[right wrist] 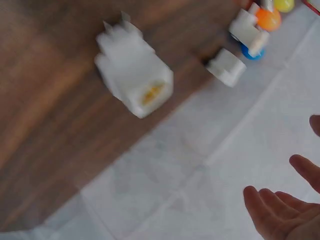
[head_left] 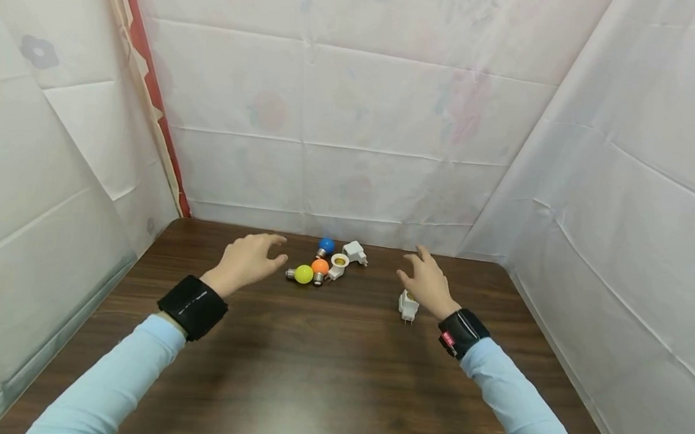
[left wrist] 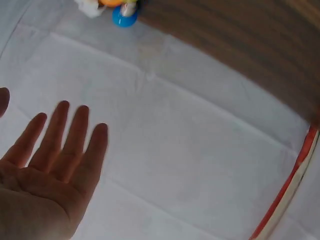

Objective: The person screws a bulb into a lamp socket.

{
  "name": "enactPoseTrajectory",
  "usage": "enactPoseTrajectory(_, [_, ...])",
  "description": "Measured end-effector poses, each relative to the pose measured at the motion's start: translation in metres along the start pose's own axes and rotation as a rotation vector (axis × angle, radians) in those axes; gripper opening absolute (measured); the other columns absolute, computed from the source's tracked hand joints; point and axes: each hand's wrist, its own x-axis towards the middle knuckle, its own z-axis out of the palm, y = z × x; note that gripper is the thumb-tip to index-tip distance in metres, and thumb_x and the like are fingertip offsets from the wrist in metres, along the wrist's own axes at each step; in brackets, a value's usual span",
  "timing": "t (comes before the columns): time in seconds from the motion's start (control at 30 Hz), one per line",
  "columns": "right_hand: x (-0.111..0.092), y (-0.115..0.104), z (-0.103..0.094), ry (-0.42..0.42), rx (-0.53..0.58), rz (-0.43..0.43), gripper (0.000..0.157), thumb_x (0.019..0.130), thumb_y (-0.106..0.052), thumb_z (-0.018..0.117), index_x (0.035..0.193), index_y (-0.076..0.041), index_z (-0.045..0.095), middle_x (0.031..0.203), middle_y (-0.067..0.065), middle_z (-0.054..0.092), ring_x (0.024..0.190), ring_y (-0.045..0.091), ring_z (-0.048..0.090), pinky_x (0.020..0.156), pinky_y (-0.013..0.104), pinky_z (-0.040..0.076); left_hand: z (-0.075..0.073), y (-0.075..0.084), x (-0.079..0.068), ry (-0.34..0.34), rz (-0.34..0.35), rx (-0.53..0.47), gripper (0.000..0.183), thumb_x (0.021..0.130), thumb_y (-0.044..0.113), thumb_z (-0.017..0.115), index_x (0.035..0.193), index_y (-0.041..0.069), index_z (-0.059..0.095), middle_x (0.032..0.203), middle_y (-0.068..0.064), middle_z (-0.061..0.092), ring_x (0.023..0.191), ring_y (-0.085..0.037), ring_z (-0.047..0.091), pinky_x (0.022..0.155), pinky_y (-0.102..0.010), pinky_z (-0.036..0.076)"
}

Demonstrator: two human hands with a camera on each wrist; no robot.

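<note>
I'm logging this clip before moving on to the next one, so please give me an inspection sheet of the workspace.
Surface: table, dark wood grain.
Job's things: blue bulb, orange bulb and yellow bulb beside two white sockets; third socket lies apart, rightward.
Clutter: nothing seen.
Hands: left hand near the bulbs, right hand near the third socket; both hold nothing; black band on each wrist.
Cables: nothing seen.
Surroundings: pale sheets behind and at both sides; red strip in the back left corner.
</note>
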Motion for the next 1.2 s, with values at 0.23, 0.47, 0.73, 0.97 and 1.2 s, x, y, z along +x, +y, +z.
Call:
enactPoseTrajectory(0.23, [-0.021,0.025,0.031,0.084,0.078,0.052,0.018,0.086,-0.015,0.061,0.095,0.0,0.064,0.125,0.022,0.051,0.105,0.035,0.055,0.081,0.048,0.048,0.033,0.005,-0.009,-0.023,0.061,-0.067,0.038,0.087,0.028,0.059,0.119,0.009,0.061,0.112,-0.01,0.065,0.071,-0.016,0.06,0.051,-0.027,0.044])
enactPoseTrajectory(0.47, [-0.025,0.039,0.053,-0.042,0.232,0.356,0.063,0.083,-0.028,0.065,0.127,0.01,0.041,0.118,0.029,0.051,0.107,0.041,0.051,0.088,0.054,0.041,0.06,0.003,-0.013,-0.115,0.149,-0.167,0.034,0.088,0.025,0.059,0.118,0.01,0.061,0.107,-0.003,0.067,0.093,-0.019,0.064,0.072,-0.036,0.053])
enactPoseTrajectory(0.73, [-0.026,0.044,0.08,-0.066,0.294,0.537,0.069,0.077,-0.033,0.07,0.124,0.011,0.043,0.101,0.024,0.061,0.089,0.034,0.059,0.073,0.043,0.047,0.089,0.009,-0.014,-0.281,0.259,-0.313,0.031,0.09,0.019,0.057,0.12,0.008,0.06,0.113,-0.005,0.064,0.102,-0.02,0.061,0.084,-0.04,0.05])
enactPoseTrajectory(0.97, [-0.029,0.04,0.096,-0.012,0.208,0.545,0.06,0.072,-0.026,0.076,0.111,0.011,0.05,0.095,0.025,0.06,0.085,0.036,0.059,0.075,0.047,0.046,0.121,0.026,-0.006,-0.357,0.252,-0.407,0.034,0.09,0.017,0.056,0.123,0.007,0.057,0.12,-0.008,0.06,0.109,-0.025,0.057,0.089,-0.042,0.048])
enactPoseTrajectory(1.2, [-0.035,0.037,0.1,0.02,0.2,0.406,0.051,0.067,-0.016,0.076,0.108,0.008,0.056,0.092,0.022,0.063,0.082,0.033,0.06,0.071,0.046,0.048,0.148,0.041,0.006,-0.401,0.243,-0.489,0.041,0.091,0.013,0.056,0.13,0.003,0.049,0.127,-0.012,0.055,0.115,-0.029,0.053,0.094,-0.044,0.044])
